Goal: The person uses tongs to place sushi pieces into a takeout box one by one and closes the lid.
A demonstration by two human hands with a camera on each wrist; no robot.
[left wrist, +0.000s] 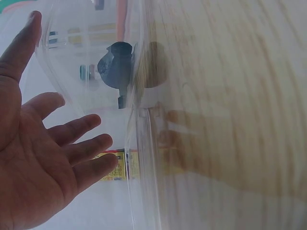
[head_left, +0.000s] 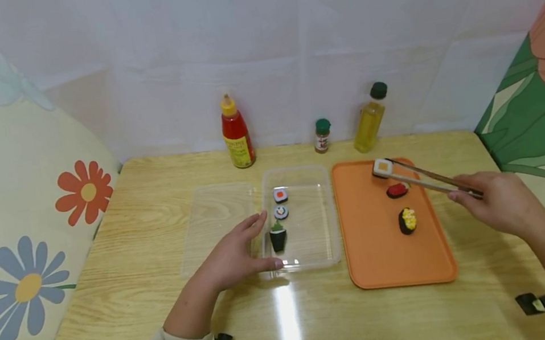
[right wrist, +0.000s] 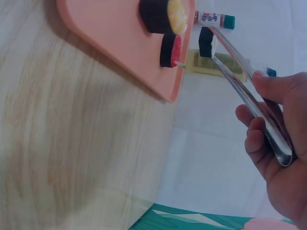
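Note:
My right hand (head_left: 499, 200) grips metal tongs (right wrist: 249, 103), whose tips pinch a square sushi roll (head_left: 382, 168) with an orange centre. In the right wrist view that roll is up off the orange tray (head_left: 377, 259). A red-topped sushi (head_left: 397, 191) and a yellow-topped sushi (head_left: 407, 220) lie on the tray. My left hand (head_left: 234, 255), fingers spread, is at the left side of a clear plastic box (head_left: 315, 262). Inside stand a square roll with a red centre (head_left: 280, 195), a round roll (head_left: 280, 212) and a dark cone-shaped hand roll (head_left: 278, 238).
A clear lid (head_left: 206, 213) lies left of the box, partly behind my left hand. Along the back wall stand a red sauce bottle (head_left: 237, 140), a small green-capped jar (head_left: 322, 136) and an oil bottle (head_left: 369, 122).

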